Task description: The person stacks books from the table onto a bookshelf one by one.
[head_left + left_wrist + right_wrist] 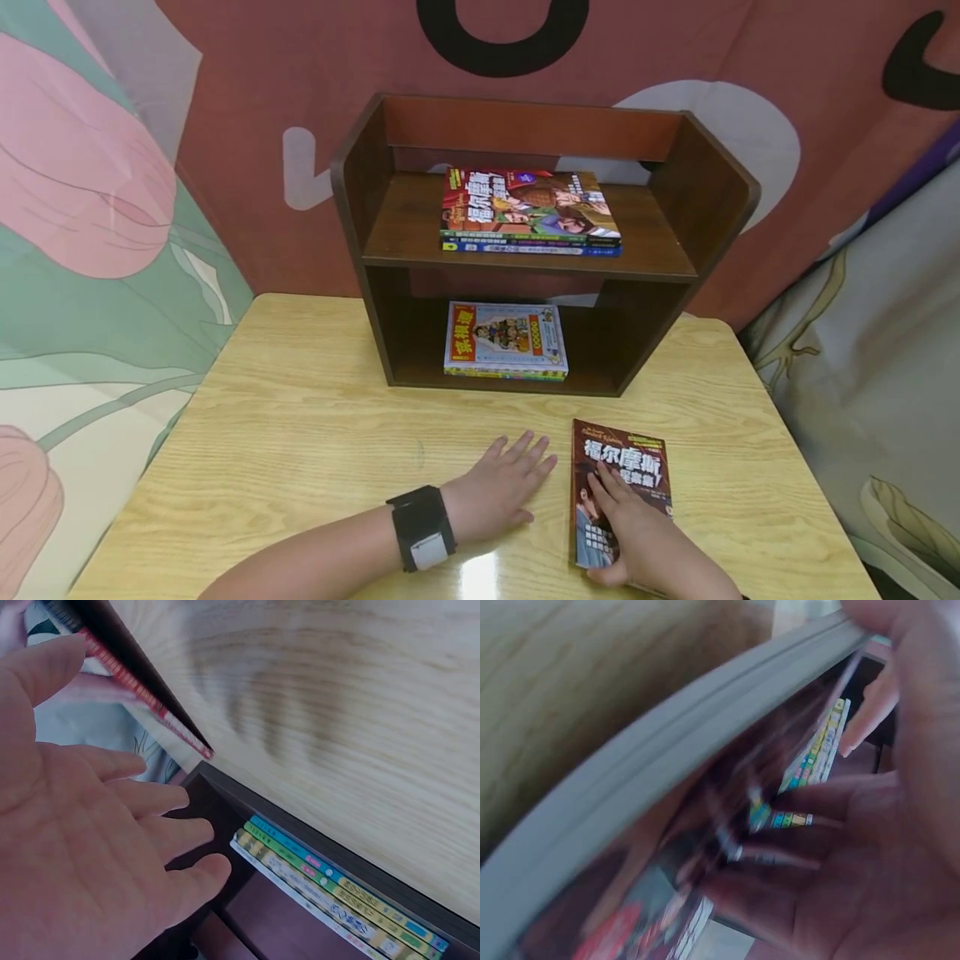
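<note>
A dark red paperback book [628,450] with white Chinese lettering lies near the table's front right. My right hand [637,525] grips its lower end, fingers across the cover and thumb at the lower left corner. In the right wrist view the thumb meets the pale page edge of the book [667,735], while the fingers lie along the glossy cover. My left hand [495,487], fingers spread, hovers palm down over the table just left of the book. Its palm and fingers [172,799] show bare in the left wrist view, casting a shadow on the wood.
A dark brown two-tier shelf [525,267] stands at the back of the wooden table [300,417]. Its upper tier bears a stack of comic-style books [532,208], its lower tier another stack [506,337]. Printed cloth [247,125] hangs behind and at both sides.
</note>
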A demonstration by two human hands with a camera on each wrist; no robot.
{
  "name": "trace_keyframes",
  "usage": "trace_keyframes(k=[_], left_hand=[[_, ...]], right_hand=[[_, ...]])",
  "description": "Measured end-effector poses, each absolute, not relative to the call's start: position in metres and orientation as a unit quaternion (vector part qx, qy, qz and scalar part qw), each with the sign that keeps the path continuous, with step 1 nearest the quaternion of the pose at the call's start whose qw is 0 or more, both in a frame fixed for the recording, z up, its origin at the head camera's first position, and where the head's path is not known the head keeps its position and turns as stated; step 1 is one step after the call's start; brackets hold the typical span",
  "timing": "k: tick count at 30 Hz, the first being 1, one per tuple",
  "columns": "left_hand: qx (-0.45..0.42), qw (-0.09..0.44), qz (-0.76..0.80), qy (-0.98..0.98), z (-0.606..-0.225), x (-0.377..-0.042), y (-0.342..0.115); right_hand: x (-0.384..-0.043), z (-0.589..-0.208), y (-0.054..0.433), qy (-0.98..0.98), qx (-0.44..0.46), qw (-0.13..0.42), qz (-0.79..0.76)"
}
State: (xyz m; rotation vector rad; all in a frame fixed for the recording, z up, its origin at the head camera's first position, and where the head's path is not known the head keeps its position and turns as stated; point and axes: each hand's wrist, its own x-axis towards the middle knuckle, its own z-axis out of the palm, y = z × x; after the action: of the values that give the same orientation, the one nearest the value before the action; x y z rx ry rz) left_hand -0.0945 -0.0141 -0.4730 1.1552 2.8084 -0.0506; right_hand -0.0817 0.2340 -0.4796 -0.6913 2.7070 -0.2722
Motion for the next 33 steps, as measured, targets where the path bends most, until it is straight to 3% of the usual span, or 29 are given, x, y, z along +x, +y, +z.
trace_keyframes(k=[12, 19, 26, 33], left_hand=[[0.402, 0.001, -0.091, 0.911, -0.482, -0.106, 0.004], [0.407, 0.017, -0.105, 0.907, -0.488, -0.111, 0.003], [0.397, 0.063, -0.064, 0.914, -0.486, -0.110, 0.001], [0.351, 0.056, -0.088, 0.930, -0.476, -0.107, 0.006]], right_hand=[[-0.076, -0.468, 0.232, 0.862, -0.398, 0.240, -0.205], [-0.077, -0.462, 0.232, 0.834, -0.394, 0.315, -0.225], [-0.076, -0.459, 0.232, 0.831, -0.416, 0.293, -0.227], [-0.074, -0.454, 0.237, 0.833, -0.410, 0.280, -0.244]])
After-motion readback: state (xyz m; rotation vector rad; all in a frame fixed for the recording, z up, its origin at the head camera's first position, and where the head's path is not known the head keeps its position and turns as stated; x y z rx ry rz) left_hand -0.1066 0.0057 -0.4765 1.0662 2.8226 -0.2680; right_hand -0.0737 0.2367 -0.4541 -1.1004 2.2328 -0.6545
